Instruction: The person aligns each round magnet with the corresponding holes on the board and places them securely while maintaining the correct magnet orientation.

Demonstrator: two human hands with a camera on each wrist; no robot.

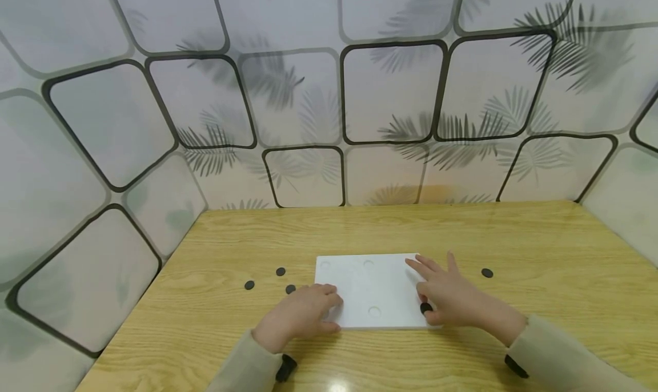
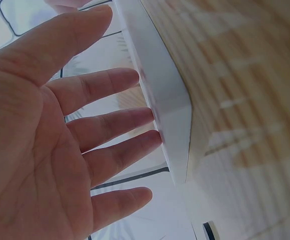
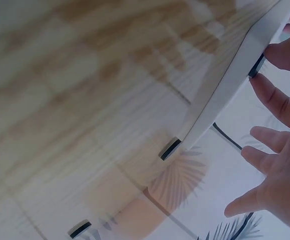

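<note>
Board (image 1: 371, 289), white and flat, lies between both hands, long axis running hand to hand; left hand (image 1: 303, 315) presses open fingers on its near-left corner; right hand (image 1: 446, 295), fingers spread, rests over a black disc (image 1: 425, 308) at its near-right corner.

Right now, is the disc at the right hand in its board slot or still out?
In, apparently: the disc sits on the board at its near right corner, right hand thumb on it. How deeply it is seated, cannot tell.
</note>
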